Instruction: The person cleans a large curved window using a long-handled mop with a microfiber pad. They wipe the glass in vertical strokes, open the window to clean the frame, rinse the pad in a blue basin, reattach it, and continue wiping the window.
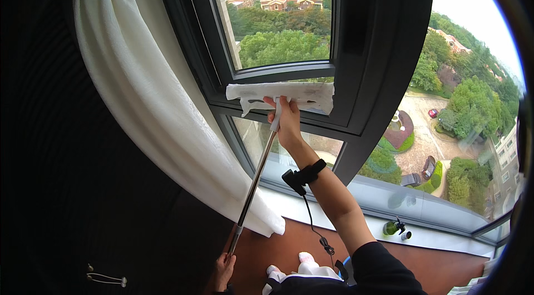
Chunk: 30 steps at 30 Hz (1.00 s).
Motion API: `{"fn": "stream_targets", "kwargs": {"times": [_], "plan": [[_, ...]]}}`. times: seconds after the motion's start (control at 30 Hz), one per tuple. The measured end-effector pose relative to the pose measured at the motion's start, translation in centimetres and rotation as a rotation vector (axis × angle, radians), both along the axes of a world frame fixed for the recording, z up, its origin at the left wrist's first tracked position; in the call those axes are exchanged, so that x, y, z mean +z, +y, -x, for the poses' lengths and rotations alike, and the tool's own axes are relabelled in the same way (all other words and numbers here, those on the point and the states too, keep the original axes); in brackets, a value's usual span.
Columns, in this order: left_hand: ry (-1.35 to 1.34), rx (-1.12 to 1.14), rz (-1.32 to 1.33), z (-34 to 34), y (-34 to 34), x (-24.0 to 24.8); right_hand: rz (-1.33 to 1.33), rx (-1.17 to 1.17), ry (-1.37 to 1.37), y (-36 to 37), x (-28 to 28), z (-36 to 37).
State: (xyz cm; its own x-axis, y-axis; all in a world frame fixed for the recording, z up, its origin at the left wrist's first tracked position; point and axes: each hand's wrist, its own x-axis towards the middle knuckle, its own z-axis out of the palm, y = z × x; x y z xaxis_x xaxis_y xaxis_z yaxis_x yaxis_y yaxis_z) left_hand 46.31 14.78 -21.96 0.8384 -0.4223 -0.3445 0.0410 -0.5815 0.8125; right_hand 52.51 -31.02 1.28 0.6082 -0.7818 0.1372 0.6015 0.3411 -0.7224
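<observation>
A flat mop with a long silver pole [255, 186] slants up from the lower left toward the window. Its wide flat head carries a white cloth [317, 94], raised against the lower part of the dark window frame [356, 94]. My right hand [288, 125] is closed round the light grey neck just under the head, fingers reaching up to the cloth. Low in the view, my left hand [225, 270] grips the pole near its lower end. A black band with a small device and a cable sits on my right wrist.
A long white curtain [150, 89] hangs to the left of the window. On the white sill [334, 220] stand a green spray bottle [392, 227] and a small dark container [406, 235]. The black cable [311, 220] dangles beside my arm. Part of a blue rim [349, 267] shows by my legs on the reddish-brown floor.
</observation>
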Motion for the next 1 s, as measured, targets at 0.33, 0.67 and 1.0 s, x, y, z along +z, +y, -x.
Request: {"fn": "stream_targets", "kwargs": {"times": [0.33,0.67,1.0], "plan": [[-0.364,-0.082,0.233,-1.9,1.7,0.6,-0.036,-0.102,0.036,-3.1,-2.4,-3.8],[-0.625,0.021,0.23,-0.6,0.4,3.2,0.337,-0.224,0.269,1.4,-4.7,-2.0],[-0.701,0.123,0.226,1.6,-0.2,4.5,0.39,-0.078,0.281,8.5,-7.5,0.9]]}}
